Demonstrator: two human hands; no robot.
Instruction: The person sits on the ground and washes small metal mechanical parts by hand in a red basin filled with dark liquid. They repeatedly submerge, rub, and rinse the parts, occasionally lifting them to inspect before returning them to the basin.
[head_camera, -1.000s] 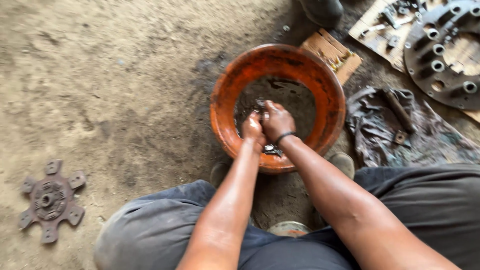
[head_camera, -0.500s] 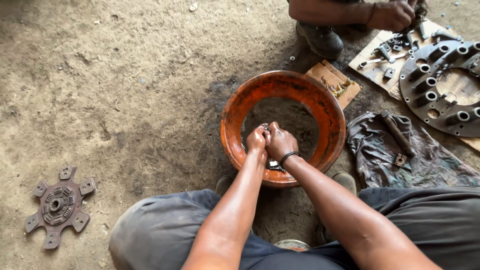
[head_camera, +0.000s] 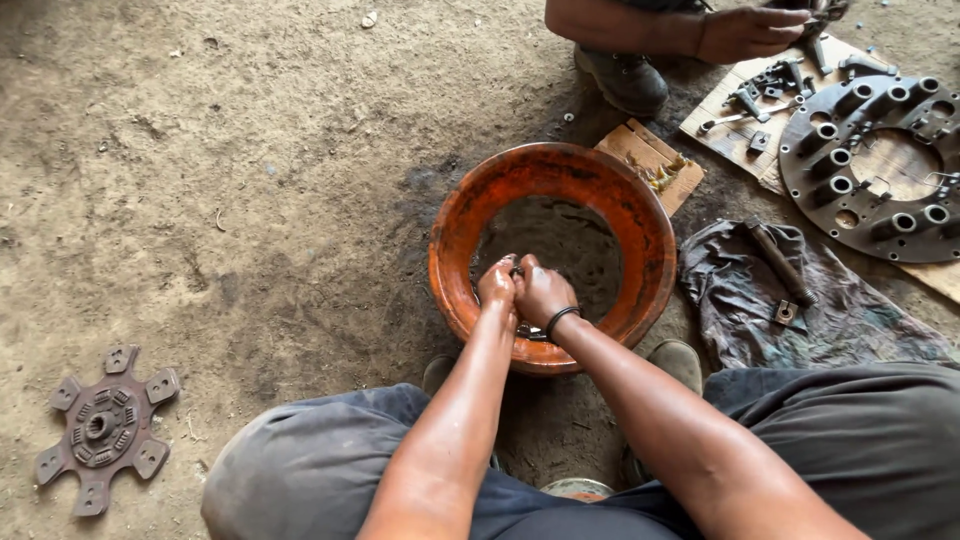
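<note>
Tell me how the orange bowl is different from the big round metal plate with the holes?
The orange bowl is deep, rusty orange and hollow; the metal plate is flat, dark grey, with stubby posts around it. Both of the person's hands, left hand and right hand, are inside the bowl; the plate lies untouched. Both are round.

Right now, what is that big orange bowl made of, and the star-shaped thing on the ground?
The orange bowl looks like painted metal: the coat is worn and grimy, darker at the rim. The star-shaped disc looks like bare, rusty metal, dull brown with six arms. Neither is certain from looks alone.
</note>
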